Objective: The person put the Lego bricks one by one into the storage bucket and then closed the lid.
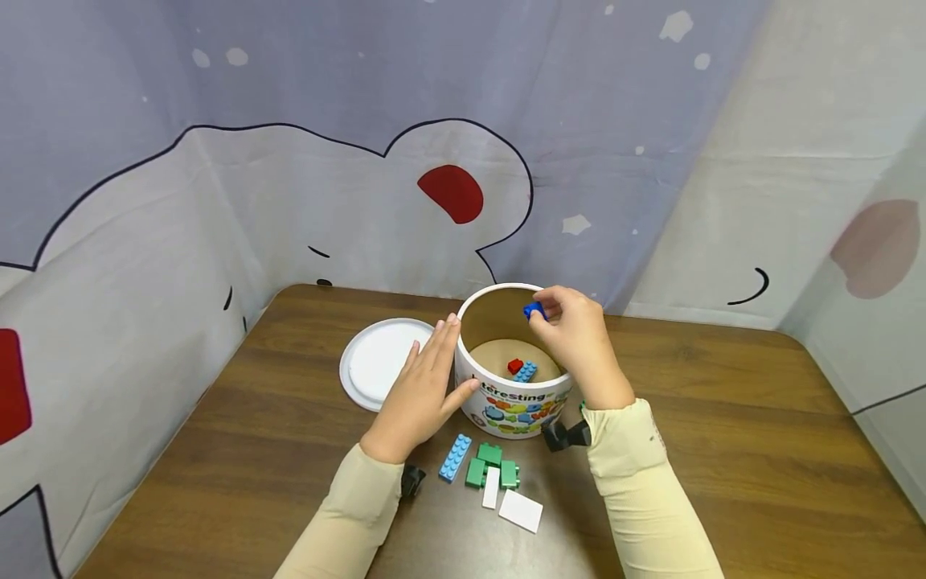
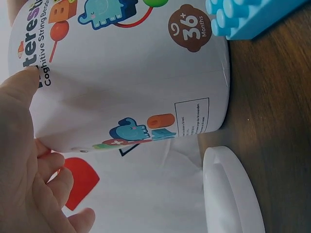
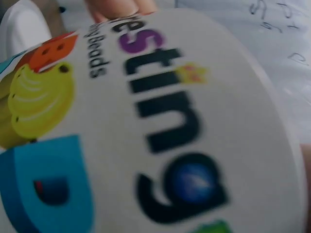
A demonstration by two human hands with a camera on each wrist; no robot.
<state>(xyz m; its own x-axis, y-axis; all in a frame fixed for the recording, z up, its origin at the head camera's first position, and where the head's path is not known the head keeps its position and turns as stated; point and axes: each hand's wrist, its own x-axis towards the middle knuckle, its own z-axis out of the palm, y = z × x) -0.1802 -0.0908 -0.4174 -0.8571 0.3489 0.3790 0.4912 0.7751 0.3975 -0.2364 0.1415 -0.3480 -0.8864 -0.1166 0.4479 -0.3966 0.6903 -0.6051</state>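
Observation:
A round white tub [image 1: 506,422] with printed toy pictures stands upright on the table, its top uncovered. With extended fingers, my left hand [image 1: 423,390] rests against the tub's left side; the left wrist view shows its thumb on the printed wall [image 2: 131,73]. My right hand [image 1: 582,346] pinches a dark blue toy brick [image 1: 533,310] between thumb and fingers, over the opening near the right rim. Down on the tub's floor lie a small red brick [image 1: 514,366] and a light blue brick [image 1: 526,371]. Only the tub's lettering [image 3: 165,121] fills most of the right wrist view.
Left of the tub lies a white lid [image 1: 379,362]. In front are a long light blue brick [image 1: 455,457], several green bricks [image 1: 489,454], a narrow white piece [image 1: 491,487] and a wider white piece [image 1: 521,511]. A patterned curtain [image 1: 347,209] hangs behind the wooden table [image 1: 723,450].

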